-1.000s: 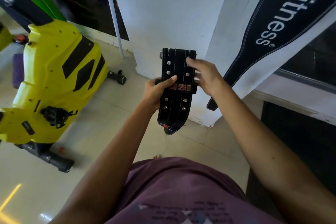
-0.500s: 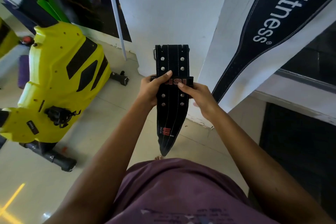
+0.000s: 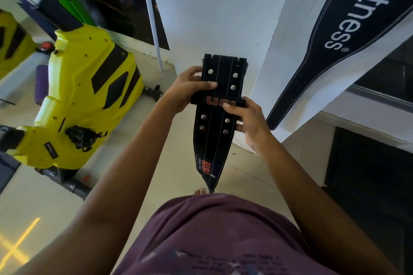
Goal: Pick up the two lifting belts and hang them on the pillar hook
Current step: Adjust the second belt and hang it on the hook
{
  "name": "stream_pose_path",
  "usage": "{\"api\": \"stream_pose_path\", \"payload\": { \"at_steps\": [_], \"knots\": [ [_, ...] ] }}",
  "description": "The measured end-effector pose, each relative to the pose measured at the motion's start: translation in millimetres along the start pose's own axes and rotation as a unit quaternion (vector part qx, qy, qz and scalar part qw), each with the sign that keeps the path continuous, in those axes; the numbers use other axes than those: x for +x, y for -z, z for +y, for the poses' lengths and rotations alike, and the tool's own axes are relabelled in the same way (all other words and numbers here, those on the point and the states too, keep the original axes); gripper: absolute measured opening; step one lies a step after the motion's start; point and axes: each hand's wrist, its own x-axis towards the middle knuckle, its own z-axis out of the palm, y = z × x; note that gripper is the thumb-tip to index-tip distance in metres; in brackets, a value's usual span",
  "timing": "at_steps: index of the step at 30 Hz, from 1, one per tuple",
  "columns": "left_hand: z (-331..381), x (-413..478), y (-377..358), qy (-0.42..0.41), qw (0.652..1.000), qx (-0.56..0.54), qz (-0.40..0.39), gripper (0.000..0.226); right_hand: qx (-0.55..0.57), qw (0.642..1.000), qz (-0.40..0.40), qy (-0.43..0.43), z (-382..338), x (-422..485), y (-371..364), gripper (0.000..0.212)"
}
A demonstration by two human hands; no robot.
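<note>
- Holding the black belt, both hands were closed on it: the left hand high, the right hand lower.
- The belt hung straight down between them.
- No hook showed; the other belt hung nearer the right hand.

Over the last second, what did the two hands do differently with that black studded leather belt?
The right hand slid from the top of the black studded leather belt down to its red-lettered loop. The left hand crept up toward the buckle end, and the belt's tapered tail hangs longer. Both hands kept their hold; the black Fitness belt stayed hanging.
</note>
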Motion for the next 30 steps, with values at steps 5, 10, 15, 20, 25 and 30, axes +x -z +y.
{"api": "stream_pose_path", "payload": {
  "at_steps": [5,10,15,20,25,30],
  "knots": [
    [-67,-20,-12,0.045,0.995,0.049,-0.070,0.047,0.005,0.999,0.029,0.019,-13,0,7,0.024],
    [-96,-42,-33,0.037,0.997,0.045,-0.045,0.036,-0.001,0.999,0.048,0.015,-12,-4,12,0.026],
    [-25,-12,-25,-0.044,0.995,-0.080,0.034,0.032,-0.015,0.999,0.033,0.006,-2,-12,14,0.027],
    [16,7,-19,-0.039,0.999,0.003,-0.014,0.037,-0.004,0.999,0.037,0.016,2,-17,8,0.033],
    [-42,-11,-26,0.033,0.992,0.070,-0.104,0.041,0.016,0.998,0.059,0.026,-7,-17,19,0.030],
    [-97,-29,-33,0.049,0.986,0.112,-0.114,0.043,0.004,0.998,0.066,0.016,-2,-18,29,0.030]
  ]
}}
